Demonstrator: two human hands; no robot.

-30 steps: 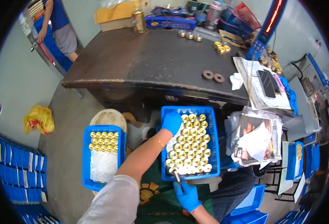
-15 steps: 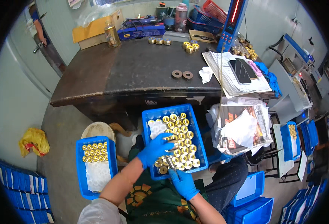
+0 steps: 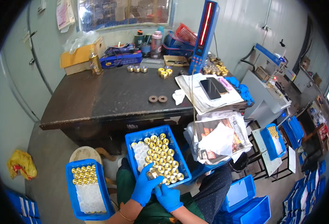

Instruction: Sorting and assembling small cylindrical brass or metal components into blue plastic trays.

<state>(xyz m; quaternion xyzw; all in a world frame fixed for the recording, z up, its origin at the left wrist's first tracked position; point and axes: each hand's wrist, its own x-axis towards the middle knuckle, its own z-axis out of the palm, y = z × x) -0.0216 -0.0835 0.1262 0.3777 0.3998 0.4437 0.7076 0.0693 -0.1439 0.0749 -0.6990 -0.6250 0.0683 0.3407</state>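
Note:
My left hand (image 3: 146,189), in a blue glove, is closed on a metal ring part (image 3: 153,173) over the near edge of a blue crate. My right hand (image 3: 168,198), gloved too, is closed against the left one's fingertips; what it grips is hidden behind the fingers. Rows of brass rings (image 3: 167,159) stand upright in the blue crate (image 3: 184,164) in front of me. White plastic tray material (image 3: 140,152) shows along the crate's left side.
A second blue crate (image 3: 70,192) with brass rings and white lining sits at left on a round stool (image 3: 83,152). The dark desk (image 3: 108,99) ahead bears two brown rings (image 3: 157,99), papers, phones and a blue lit column gauge (image 3: 203,37). Newspaper (image 3: 216,143) lies at right.
My hands have come together near my lap, the left drawing back from the rings. Half a second ago my right hand held a silvery metal cylinder. The view has tilted up and right.

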